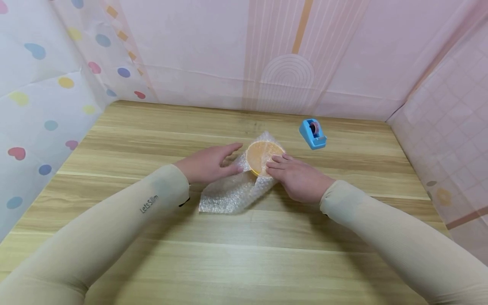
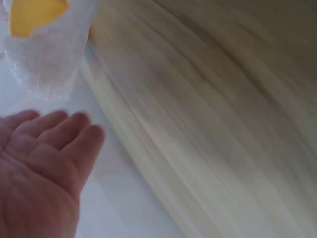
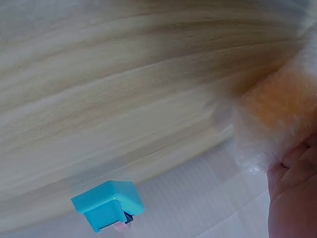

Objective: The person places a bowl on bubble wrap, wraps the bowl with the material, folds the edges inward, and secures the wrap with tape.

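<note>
One round orange item (image 1: 258,157) is held in bubble wrap (image 1: 225,197), toward the surface's (image 1: 244,258) far edge.
Right hand (image 1: 301,178) is laid on it, fingers straight; left hand (image 1: 207,165), thumb spread, is shown palm-side only by left wrist view.

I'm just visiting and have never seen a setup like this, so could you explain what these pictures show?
There is no machine arm here: these are a person's bare hands, with pale sleeves on the arms. The widest picture comes from a camera on the head, looking down; the other two come from cameras on each wrist.

On the wooden table lies a round orange-yellow object, partly covered by bubble wrap. Farther back stands a blue tape dispenser.

The right hand rests its fingers on the wrapped object; the left hand is open beside it. Neither visibly grips anything.
</note>
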{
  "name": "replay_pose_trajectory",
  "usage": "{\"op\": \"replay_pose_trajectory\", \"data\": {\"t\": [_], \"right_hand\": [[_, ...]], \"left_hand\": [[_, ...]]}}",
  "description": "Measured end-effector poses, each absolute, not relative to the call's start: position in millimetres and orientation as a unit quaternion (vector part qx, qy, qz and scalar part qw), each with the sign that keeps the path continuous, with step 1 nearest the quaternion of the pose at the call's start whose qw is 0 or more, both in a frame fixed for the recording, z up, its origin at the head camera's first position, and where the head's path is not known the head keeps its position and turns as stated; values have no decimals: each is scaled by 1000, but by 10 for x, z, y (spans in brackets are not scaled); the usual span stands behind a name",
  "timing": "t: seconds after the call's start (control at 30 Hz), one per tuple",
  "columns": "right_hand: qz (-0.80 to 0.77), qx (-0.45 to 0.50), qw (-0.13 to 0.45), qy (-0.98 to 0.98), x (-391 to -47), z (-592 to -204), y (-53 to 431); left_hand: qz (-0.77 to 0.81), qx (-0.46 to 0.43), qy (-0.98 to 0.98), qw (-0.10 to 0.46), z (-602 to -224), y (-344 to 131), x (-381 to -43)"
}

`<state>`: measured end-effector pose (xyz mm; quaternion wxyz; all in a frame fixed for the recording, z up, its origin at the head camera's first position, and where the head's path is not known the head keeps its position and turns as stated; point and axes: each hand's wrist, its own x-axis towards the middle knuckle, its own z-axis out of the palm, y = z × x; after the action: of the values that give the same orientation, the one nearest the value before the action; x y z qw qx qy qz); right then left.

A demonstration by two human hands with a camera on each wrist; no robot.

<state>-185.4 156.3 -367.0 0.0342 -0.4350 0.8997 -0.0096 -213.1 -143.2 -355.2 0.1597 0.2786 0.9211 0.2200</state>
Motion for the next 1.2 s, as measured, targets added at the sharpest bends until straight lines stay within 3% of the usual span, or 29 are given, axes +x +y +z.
{"op": "replay_pose_trajectory", "data": {"t": [0.67,1.2], "right_hand": [[1,-422,33,906,-1896,-3621,1490],[5,-403,69,913,-1931,-3592,1452]], "left_hand": [[151,227,925,264,-3577,-1731,-2024],[262,216,891,301,-3525,-1803,-1939]]}}
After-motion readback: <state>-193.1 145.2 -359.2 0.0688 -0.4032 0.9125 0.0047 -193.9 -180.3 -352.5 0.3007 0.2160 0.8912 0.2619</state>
